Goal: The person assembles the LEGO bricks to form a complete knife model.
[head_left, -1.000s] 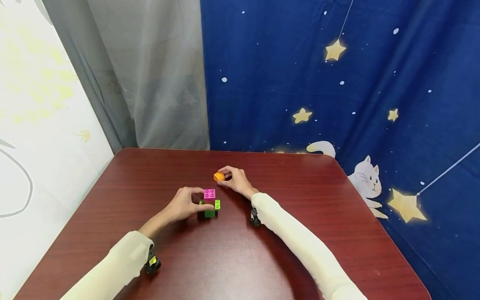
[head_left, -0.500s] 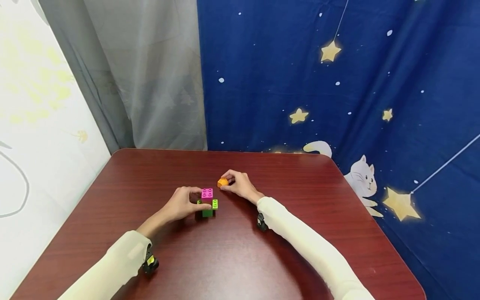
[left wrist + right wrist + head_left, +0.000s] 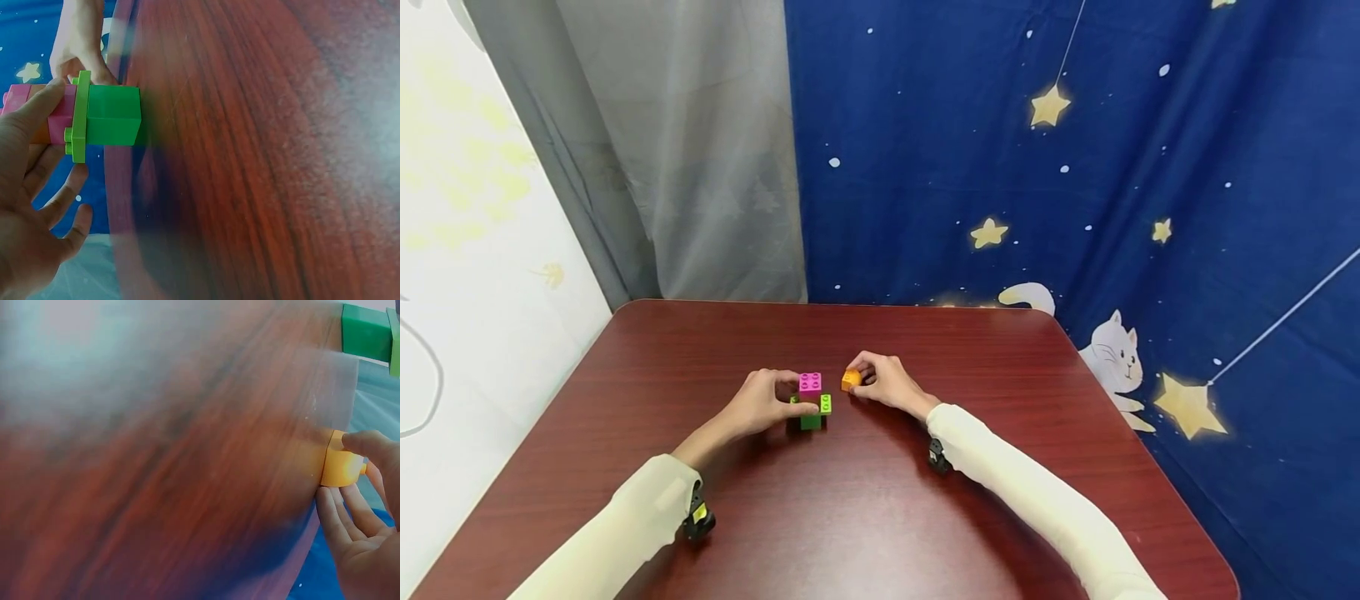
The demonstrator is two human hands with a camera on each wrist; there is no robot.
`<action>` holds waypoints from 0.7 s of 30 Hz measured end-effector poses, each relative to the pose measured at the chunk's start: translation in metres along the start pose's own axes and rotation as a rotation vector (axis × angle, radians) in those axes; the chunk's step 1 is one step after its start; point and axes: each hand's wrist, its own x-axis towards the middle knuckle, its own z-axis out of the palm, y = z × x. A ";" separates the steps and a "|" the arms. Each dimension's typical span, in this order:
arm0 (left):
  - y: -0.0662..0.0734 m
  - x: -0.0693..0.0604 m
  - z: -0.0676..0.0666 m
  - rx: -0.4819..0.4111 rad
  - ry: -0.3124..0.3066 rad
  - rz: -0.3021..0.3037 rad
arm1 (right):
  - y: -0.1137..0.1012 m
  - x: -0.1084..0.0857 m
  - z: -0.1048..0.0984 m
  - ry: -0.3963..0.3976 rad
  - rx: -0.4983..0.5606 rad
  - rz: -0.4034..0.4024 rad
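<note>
My left hand (image 3: 767, 404) grips a stack of toy building bricks from its left side, thumb in front. The stack has a pink brick (image 3: 810, 382) on top. In the left wrist view an orange layer (image 3: 39, 132) shows between pink ones, then a lime plate (image 3: 80, 119) that sticks out sideways, and a green brick (image 3: 114, 115) at the bottom. To the right of the stack and slightly behind it, my right hand (image 3: 887, 385) pinches a small yellow-orange brick (image 3: 342, 461) with a rounded side. That brick appears to sit on the tabletop, apart from the stack.
A dark red wooden table (image 3: 850, 517) with rounded corners lies under both hands. Behind it hang a grey curtain (image 3: 700, 167) and a blue starry curtain (image 3: 925, 125). A whitish panel (image 3: 475, 333) stands along the left side.
My right hand has drawn the yellow-orange brick toward me and to the right. The left hand keeps its hold on the stack in place. The head view has shifted slightly.
</note>
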 end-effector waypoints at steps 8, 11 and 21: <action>-0.002 0.007 0.000 0.001 0.000 -0.004 | -0.001 -0.014 -0.004 -0.007 0.018 -0.015; -0.003 0.009 0.000 0.023 0.009 0.001 | -0.001 -0.019 -0.005 -0.012 0.020 -0.014; -0.005 0.014 -0.001 0.053 0.020 0.001 | -0.002 -0.029 -0.009 -0.028 0.018 -0.013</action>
